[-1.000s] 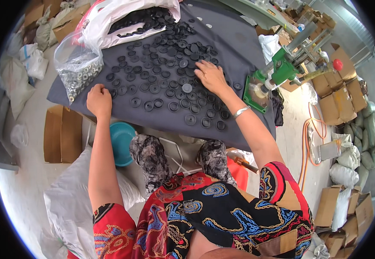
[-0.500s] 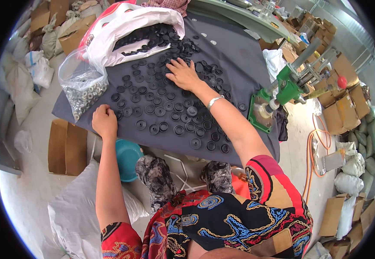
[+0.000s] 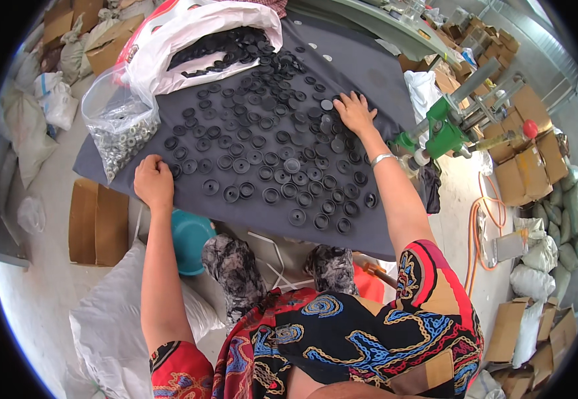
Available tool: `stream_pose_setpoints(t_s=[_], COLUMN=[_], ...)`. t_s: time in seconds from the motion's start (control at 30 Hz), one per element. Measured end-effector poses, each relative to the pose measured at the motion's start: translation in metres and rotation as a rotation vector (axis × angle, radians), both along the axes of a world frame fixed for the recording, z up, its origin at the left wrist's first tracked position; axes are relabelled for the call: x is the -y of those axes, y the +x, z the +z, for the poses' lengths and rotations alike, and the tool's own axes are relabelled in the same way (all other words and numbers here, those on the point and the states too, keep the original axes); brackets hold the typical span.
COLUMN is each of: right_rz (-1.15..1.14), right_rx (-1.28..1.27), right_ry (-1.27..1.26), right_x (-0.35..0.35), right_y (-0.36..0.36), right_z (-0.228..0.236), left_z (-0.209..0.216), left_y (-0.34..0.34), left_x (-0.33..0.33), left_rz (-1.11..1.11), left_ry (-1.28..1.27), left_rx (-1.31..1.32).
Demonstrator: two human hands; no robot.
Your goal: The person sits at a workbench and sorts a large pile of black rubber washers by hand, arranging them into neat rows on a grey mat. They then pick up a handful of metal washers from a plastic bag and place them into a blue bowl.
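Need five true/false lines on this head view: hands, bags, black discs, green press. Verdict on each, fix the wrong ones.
1. The left hand is at the near-left edge of the dark-covered table. True.
2. All the black discs are inside the white bag. False: many lie scattered across the table.
3. The clear bag of small metallic-looking rings is at the front-left of the white bag. True.
4. The bracelet is on the left wrist. False: it is on the right wrist.
5. The green press is left of the right hand. False: it is to the right.
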State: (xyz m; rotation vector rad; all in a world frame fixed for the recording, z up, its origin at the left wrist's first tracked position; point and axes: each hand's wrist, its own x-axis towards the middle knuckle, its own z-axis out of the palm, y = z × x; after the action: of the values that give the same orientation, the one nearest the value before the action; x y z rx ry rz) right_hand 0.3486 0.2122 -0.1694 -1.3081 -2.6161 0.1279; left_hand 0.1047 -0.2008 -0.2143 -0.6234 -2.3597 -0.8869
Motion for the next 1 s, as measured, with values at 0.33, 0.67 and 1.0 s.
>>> stream_pose_setpoints(t_s=[0.33,0.67,1.0], right_rz=[0.263,0.636,0.534], right_rx=[-0.094,-0.030,-0.183], right_ry=[0.164,0.067,-0.422], right_x=[0.014,0.049,0.034], right_y=[0.001,-0.028,-0.034], right_z=[-0.004,0.011,0.021], left_z=[0.001,0.002,0.001], left_y=[-0.003,0.000,-0.002], left_x=[-0.001,-0.001,-0.002], left_rz=[0.017,0.010,0.031], left_ry=[-0.031,0.013,-0.011], left_rx=[0.062,0.036,0.053])
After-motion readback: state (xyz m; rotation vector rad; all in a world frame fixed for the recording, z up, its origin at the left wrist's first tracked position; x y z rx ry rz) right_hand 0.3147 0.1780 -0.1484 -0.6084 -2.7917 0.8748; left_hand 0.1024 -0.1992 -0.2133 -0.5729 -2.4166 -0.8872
